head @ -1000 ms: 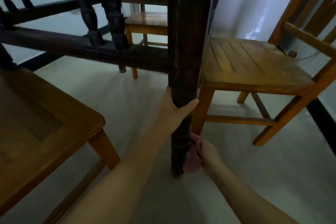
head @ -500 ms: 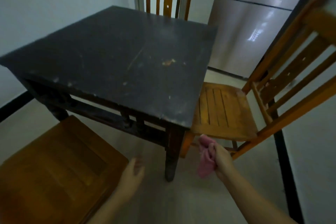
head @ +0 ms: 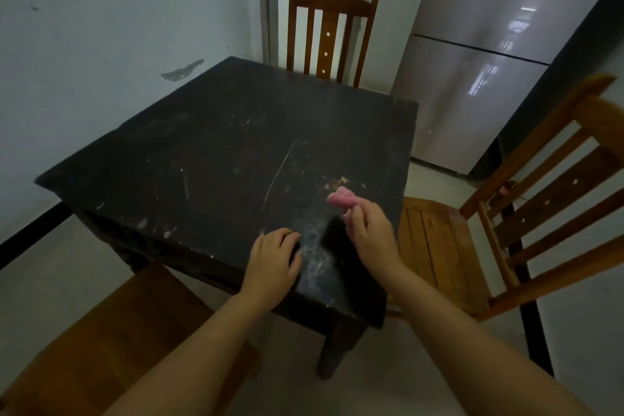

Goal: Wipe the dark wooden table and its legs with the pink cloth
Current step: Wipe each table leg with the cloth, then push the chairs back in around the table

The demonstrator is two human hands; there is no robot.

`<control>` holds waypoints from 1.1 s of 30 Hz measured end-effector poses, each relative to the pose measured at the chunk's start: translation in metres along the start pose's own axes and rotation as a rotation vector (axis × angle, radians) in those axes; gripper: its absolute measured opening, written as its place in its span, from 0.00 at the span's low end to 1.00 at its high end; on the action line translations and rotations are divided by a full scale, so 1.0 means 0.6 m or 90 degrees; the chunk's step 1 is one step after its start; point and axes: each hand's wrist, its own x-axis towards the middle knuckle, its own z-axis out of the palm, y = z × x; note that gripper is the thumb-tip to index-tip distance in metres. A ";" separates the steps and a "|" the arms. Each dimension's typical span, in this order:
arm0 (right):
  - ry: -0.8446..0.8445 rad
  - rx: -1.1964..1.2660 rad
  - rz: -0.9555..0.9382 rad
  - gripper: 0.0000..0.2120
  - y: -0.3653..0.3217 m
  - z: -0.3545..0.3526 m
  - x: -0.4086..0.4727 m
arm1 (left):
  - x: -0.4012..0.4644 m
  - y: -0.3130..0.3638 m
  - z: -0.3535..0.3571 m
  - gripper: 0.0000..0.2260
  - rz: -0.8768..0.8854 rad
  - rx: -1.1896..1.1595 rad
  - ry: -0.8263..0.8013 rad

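The dark wooden table (head: 219, 152) fills the middle of the view, its top scratched and speckled with pale crumbs near the right side. My right hand (head: 369, 235) hovers just above the near right part of the top, shut on the bunched pink cloth (head: 341, 200), which sticks out beyond my fingers. My left hand (head: 273, 258) rests palm down on the top near the front corner, fingers curled, holding nothing. The near corner leg (head: 332, 353) shows below the front edge.
Three light wooden chairs surround the table: one behind it (head: 332, 34), one at the right (head: 506, 213), one at the lower left (head: 118, 341). A silver fridge (head: 489, 54) stands at the back right. A white wall runs along the left.
My view has risen from beside the table leg to above the top. Both hands left the leg and came up onto the table, the right one still holding the cloth.
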 end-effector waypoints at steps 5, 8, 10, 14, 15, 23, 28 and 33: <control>-0.044 -0.416 -0.125 0.15 0.080 0.044 -0.018 | -0.002 -0.021 0.036 0.19 0.023 0.091 0.038; -0.116 -0.492 -0.113 0.17 0.071 0.044 -0.014 | 0.001 -0.019 0.033 0.19 0.027 0.105 0.024; -0.172 -0.544 -0.086 0.18 0.053 0.036 -0.008 | 0.000 -0.012 0.021 0.18 0.032 0.108 -0.026; -0.189 -0.613 -0.047 0.26 -0.029 0.010 -0.019 | -0.011 -0.004 -0.046 0.18 0.058 0.104 -0.124; -0.177 -0.619 -0.053 0.26 -0.055 0.004 -0.031 | -0.020 -0.003 -0.074 0.19 0.073 0.109 -0.127; -0.186 -0.516 -0.097 0.23 -0.262 0.038 -0.213 | -0.144 -0.033 -0.348 0.19 0.155 0.174 -0.140; -0.327 -0.494 -0.151 0.23 -0.392 0.147 -0.295 | -0.279 -0.101 -0.527 0.17 0.100 0.164 -0.066; -0.363 -0.423 -0.259 0.21 -0.522 0.276 -0.384 | -0.432 -0.192 -0.650 0.25 0.017 0.171 -0.028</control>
